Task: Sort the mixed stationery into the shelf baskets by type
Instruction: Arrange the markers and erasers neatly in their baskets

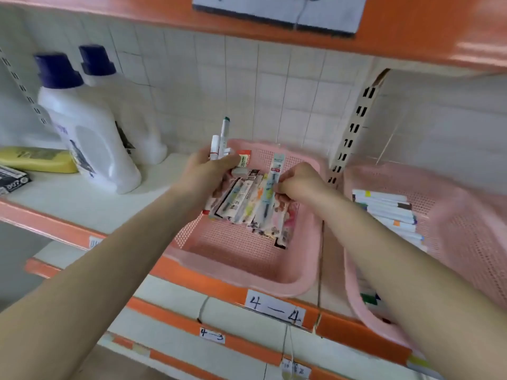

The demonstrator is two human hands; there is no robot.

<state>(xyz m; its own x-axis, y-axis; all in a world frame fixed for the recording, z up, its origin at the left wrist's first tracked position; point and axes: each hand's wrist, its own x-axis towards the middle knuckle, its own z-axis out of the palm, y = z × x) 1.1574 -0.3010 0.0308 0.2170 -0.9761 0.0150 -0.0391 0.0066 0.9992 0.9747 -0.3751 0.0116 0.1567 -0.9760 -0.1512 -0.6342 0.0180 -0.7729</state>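
Note:
A pink mesh basket (247, 259) sits on the shelf in the middle of the head view. My left hand (204, 172) grips a fanned bundle of packaged pens (247, 204) above it, together with two white markers (223, 138) that stick upward and a small red-and-white packet (243, 159). My right hand (300, 182) pinches one light-blue packaged pen (270, 185) at the right side of the bundle. A second pink basket (466, 229) to the right holds several white markers (389, 212).
Two white detergent bottles with blue caps (87, 138) stand at the back left, beside a yellow bottle (38, 159) lying flat and a dark box (12, 182). An orange shelf (274, 28) overhangs above. A perforated upright post (351, 135) stands between the baskets. Label "4—4" (274, 309) marks the shelf edge.

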